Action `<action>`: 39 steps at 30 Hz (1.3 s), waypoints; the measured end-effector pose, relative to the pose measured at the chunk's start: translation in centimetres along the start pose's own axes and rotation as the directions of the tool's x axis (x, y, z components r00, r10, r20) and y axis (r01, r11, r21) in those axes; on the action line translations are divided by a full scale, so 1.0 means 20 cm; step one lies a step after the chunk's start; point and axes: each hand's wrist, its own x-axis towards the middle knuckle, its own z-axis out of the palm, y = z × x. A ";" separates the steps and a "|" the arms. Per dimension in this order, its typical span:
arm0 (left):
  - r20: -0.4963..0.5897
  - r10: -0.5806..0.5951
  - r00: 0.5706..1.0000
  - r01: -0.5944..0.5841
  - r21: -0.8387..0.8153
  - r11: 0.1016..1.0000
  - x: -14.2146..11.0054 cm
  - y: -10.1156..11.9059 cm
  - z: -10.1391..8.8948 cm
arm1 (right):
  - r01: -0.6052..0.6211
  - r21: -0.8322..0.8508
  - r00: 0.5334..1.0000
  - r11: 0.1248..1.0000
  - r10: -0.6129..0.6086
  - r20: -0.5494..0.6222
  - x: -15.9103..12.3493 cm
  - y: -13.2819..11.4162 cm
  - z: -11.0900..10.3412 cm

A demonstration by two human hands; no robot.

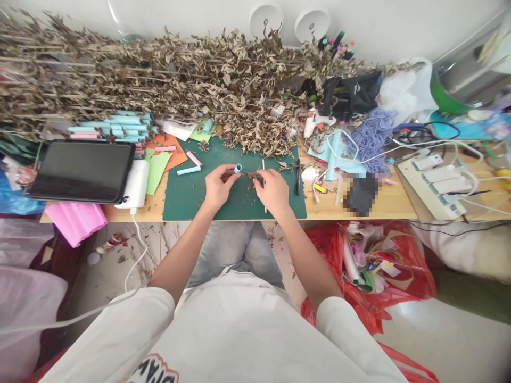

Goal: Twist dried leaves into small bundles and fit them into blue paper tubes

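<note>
My left hand [217, 186] is closed round a small light-blue paper tube [238, 168], its open end pointing right. My right hand [273, 190] is pinched on a dried leafy sprig [252, 175] just right of the tube's mouth. Both hands hover over a green cutting mat [187, 197] strewn with leaf crumbs. A thin wooden stick [264, 183] lies on the mat, partly under my right hand. Another blue tube [189, 171] and a pink tube [194, 158] rest on the mat to the left.
A big pile of dried branches [159, 80] fills the desk's back. A tablet [82, 171] and white power bank [136, 183] sit left, rolled tubes [115, 126] behind them. A glue gun [315, 120], yarn [373, 133], power strip [433, 183] lie right. Red bag [383, 266] on floor.
</note>
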 end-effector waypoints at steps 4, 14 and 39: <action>0.042 0.044 0.998 -0.046 0.035 0.998 0.00 0.00 0.00 | -0.009 -0.019 1.000 1.000 0.009 0.026 0.01 0.00 0.01; 0.072 0.000 0.997 -0.008 0.116 0.993 0.00 0.00 -0.01 | 0.015 -0.099 0.999 0.995 -0.012 0.039 0.01 -0.01 0.01; 0.108 0.141 0.984 -0.161 0.207 0.965 0.00 0.06 -0.03 | 0.312 0.368 0.948 0.876 -0.259 -0.186 -0.04 -0.12 0.04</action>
